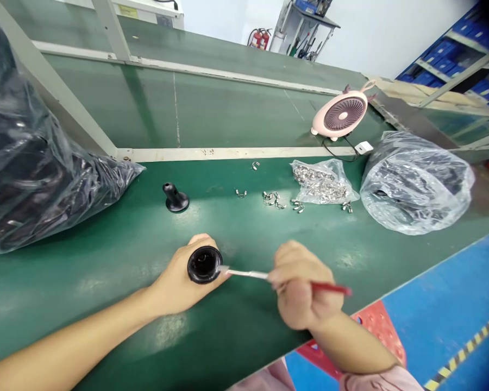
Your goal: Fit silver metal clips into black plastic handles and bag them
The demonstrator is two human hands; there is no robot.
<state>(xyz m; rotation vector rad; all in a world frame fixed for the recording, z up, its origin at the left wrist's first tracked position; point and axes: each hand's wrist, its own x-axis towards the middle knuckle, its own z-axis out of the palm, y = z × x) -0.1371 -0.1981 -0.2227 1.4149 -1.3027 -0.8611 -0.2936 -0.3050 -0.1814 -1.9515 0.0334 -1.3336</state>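
Observation:
My left hand (183, 279) is wrapped round a black round part (205, 265), its hollow opening facing up toward the camera. In my right hand (303, 285) is a thin brush-like tool (248, 274) with a red handle end; its pale tip is at the right rim of the black part. Beyond my left hand, a black flanged piece (176, 199) stands on the green table (228, 228). Small metal clips (274, 200) lie farther back, near a clear bag of metal clips (324, 182).
A large plastic bag of dark parts (44, 163) fills the left side. On the right sits another wrapped bundle (418, 182). A pink fan (342, 115) stands behind the white rail (212, 154). The table's front edge runs diagonally; a red stool (381, 331) is below it.

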